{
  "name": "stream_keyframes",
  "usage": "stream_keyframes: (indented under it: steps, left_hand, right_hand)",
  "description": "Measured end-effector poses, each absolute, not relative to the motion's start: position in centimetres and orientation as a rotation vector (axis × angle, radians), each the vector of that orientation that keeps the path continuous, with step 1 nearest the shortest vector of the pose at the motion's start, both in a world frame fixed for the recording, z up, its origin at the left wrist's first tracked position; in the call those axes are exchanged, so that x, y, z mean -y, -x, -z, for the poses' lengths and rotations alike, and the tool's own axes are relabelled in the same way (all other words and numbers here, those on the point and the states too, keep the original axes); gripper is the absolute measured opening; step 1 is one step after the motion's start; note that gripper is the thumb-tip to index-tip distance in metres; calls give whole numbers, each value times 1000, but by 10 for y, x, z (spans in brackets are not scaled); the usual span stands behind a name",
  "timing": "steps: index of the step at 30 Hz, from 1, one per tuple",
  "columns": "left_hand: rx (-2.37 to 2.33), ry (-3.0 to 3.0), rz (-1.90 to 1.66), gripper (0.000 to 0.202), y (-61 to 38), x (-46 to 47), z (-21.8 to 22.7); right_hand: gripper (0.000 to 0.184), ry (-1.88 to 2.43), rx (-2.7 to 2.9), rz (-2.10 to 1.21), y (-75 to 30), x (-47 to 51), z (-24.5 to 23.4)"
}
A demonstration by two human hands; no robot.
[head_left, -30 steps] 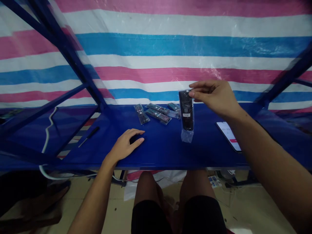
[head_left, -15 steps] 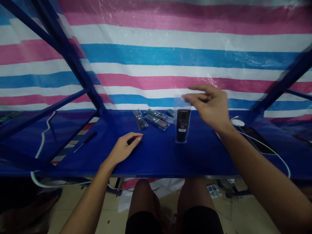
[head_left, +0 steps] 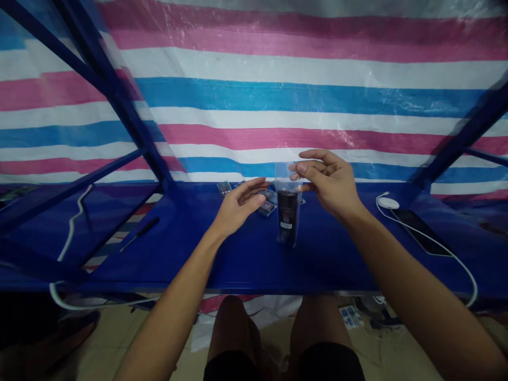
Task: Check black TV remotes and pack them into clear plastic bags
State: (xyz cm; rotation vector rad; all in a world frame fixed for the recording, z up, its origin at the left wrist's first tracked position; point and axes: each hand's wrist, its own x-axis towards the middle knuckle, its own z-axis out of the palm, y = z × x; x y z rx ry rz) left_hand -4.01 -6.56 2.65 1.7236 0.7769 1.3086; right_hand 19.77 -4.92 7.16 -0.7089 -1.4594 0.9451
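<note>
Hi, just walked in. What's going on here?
A person at a blue table has both hands open by a clear plastic bag holding a black remote control, which stands upright. The right hand is at the bag's top, and the left hand is just beside it. More bagged remotes lie behind.

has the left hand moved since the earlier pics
Yes, rightward and forward: the left hand sits farther from the black-handled screwdriver, nearer the black remote in a clear plastic bag.

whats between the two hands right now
In the head view, a clear plastic bag holding a black remote stands upright between the left hand and right hand.
</note>
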Motion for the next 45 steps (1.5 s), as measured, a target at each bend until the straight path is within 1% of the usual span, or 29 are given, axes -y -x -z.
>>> stream_keyframes:
  steps: [2, 5, 7, 10, 13, 15, 22, 26, 33, 39, 45]
  left_hand:
    - [-725, -1689, -1247, 61, 23, 56, -29]
    - [-821, -1645, -1196, 49, 6, 45, -22]
    - [-890, -1592, -1204, 41, 2, 39, -13]
    - [-909, -1484, -1212, 39, 2, 32, 1]
    - [-902, -1451, -1182, 40, 2, 30, 10]
    - [-881, -1463, -1137, 38, -1, 31, 13]
    - [-876, -1533, -1036, 31, -12, 35, 16]
    - [-919, -1502, -1047, 33, -15, 32, 20]
    - [-890, -1501, -1080, 30, -15, 23, 32]
    - [-936, -1529, -1026, 15, -14, 22, 36]
    - [-926, -1521, -1002, 16, -16, 20, 42]
  right_hand:
    - [46, 718, 1426, -996, -196, 44, -65]
    - [47, 751, 1387, -1058, -197, 34, -48]
    - [52, 759, 1371, -1133, -200, 28, -33]
    - [59, 784, 1330, -1294, -204, 22, -8]
    - [51, 788, 1322, -1365, -206, 20, 6]
    - [43, 741, 1322, -1386, -206, 22, 7]
    - [31, 708, 1275, -1461, -213, 22, 1]
    - [24, 755, 1293, -1467, -221, 16, 8]
    - [30, 894, 1455, -1385, -226, 11, 13]
    - [30, 955, 1556, -1357, -234, 11, 11]
    - [32, 1021, 1693, -1289, -238, 12, 10]
